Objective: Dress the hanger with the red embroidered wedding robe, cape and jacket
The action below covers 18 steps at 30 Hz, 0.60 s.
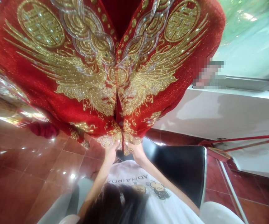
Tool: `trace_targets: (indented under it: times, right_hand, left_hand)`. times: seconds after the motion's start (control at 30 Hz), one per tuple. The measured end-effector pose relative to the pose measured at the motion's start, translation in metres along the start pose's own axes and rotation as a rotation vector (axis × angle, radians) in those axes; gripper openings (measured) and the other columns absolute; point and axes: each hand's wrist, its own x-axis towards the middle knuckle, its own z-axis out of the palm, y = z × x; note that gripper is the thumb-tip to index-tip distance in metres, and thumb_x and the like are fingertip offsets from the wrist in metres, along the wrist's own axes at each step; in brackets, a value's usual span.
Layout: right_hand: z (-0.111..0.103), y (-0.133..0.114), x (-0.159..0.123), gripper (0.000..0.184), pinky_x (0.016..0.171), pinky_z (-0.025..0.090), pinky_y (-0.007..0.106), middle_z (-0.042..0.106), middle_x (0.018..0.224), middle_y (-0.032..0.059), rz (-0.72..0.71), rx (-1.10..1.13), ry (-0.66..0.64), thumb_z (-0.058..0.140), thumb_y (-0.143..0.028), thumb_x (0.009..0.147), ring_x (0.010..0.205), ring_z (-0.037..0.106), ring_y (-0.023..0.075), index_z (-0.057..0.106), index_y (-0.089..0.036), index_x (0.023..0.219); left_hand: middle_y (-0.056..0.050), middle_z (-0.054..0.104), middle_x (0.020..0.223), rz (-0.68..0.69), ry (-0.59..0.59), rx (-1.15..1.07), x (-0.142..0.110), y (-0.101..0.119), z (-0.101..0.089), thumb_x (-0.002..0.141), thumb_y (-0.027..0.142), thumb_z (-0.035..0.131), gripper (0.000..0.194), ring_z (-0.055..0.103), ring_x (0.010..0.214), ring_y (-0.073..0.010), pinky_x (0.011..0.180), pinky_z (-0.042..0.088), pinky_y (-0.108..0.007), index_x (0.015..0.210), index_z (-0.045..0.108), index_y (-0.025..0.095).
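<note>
A red jacket (pixel 172 84) with gold embroidery hangs open-necked in front of me, filling the upper view. Its two front edges meet at a round gold medallion (pixel 118 75), with a narrow gap below. My left hand (pixel 111 151) pinches the left front edge at the patterned hem, thumb on the outside. Close beside it, my right hand (pixel 136 150) grips the hem on the other side of the opening in the same way. The fingers behind the cloth are hidden.
A black seat (pixel 181 168) stands to the right, near long red handles (pixel 244 139) and a white pole (pixel 233 193) by the white wall (pixel 195 115). Other shiny garments (pixel 6 93) hang at the left. Red tiles (pixel 43 165) cover the floor.
</note>
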Motion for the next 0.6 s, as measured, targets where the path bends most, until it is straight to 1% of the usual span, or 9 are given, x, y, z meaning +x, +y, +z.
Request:
trace_targets:
  times: [0.17,0.3,0.37,0.5,0.6]
  right_hand:
    - [0.003,0.000,0.001,0.055,0.091,0.050,0.040,0.071,0.102,0.0069,0.006,0.009,0.005,0.082,-0.018,0.052,0.096,0.065,0.0238,0.065,-0.016,0.105]
    - [0.007,-0.001,0.001,0.055,0.090,0.051,0.039,0.071,0.102,0.0065,-0.001,0.025,0.010,0.082,-0.017,0.053,0.095,0.065,0.0237,0.065,-0.016,0.105]
    - [0.010,-0.002,0.001,0.055,0.089,0.051,0.039,0.071,0.101,0.0061,-0.008,0.038,0.018,0.081,-0.016,0.053,0.094,0.066,0.0232,0.064,-0.016,0.105]
    - [0.016,-0.004,0.001,0.056,0.089,0.051,0.039,0.071,0.100,0.0057,-0.008,0.075,0.024,0.081,-0.015,0.054,0.093,0.065,0.0228,0.063,-0.017,0.107]
    - [0.018,-0.005,0.001,0.057,0.090,0.051,0.039,0.071,0.103,0.0060,-0.009,0.089,0.015,0.081,-0.015,0.054,0.095,0.065,0.0235,0.062,-0.018,0.108]
  left_hand:
    - [-0.007,0.072,0.080,-0.004,-0.009,-0.001,-0.002,0.001,0.001,0.049,0.028,0.090,0.052,0.069,0.092,-0.0259,0.086,0.053,-0.038,0.092,0.067,0.011]
    - [-0.008,0.072,0.080,-0.009,-0.014,0.007,-0.004,0.001,0.001,0.050,0.028,0.090,0.051,0.069,0.089,-0.0259,0.084,0.054,-0.038,0.092,0.067,0.010]
    - [-0.009,0.073,0.084,-0.006,-0.011,0.015,-0.004,0.001,0.001,0.049,0.027,0.090,0.053,0.070,0.089,-0.0252,0.085,0.054,-0.038,0.094,0.067,0.011]
    - [-0.008,0.073,0.098,0.008,-0.003,0.033,-0.004,0.001,-0.002,0.048,0.025,0.090,0.059,0.069,0.092,-0.0223,0.090,0.053,-0.037,0.101,0.067,0.014]
    - [-0.009,0.074,0.095,0.010,0.001,0.042,-0.003,0.001,-0.002,0.050,0.025,0.090,0.055,0.069,0.092,-0.0231,0.090,0.053,-0.037,0.098,0.068,0.013]
